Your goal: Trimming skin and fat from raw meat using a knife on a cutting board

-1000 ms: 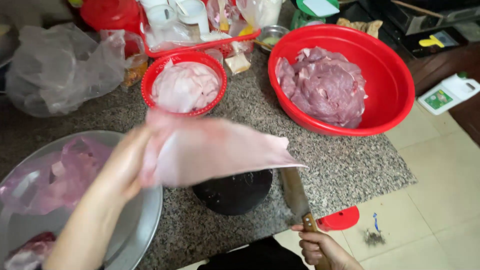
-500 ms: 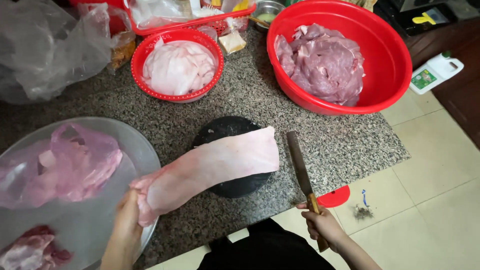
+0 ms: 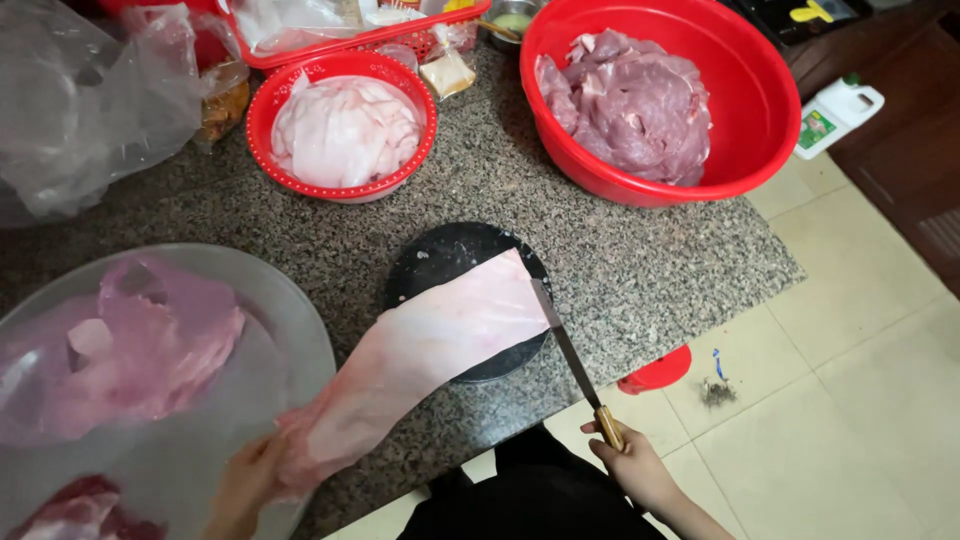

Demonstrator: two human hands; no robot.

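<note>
A long pale slab of pork skin and fat (image 3: 430, 350) lies stretched from the round black chopping block (image 3: 440, 250) down toward me. My left hand (image 3: 245, 485) grips its near end at the rim of the metal basin. My right hand (image 3: 630, 465) holds a knife (image 3: 570, 355) by its wooden handle. The blade's tip touches the slab's far right edge on the block.
A big red basin (image 3: 760, 110) of raw red meat stands at the back right, a small red basket (image 3: 262, 120) of pale fat at back centre. A metal basin (image 3: 290, 330) holds a pink plastic bag of meat. The granite counter ends above a tiled floor (image 3: 860, 380).
The slab has come down from mid-air and been laid across the block. The knife has moved left from beside the block until its blade touches the slab.
</note>
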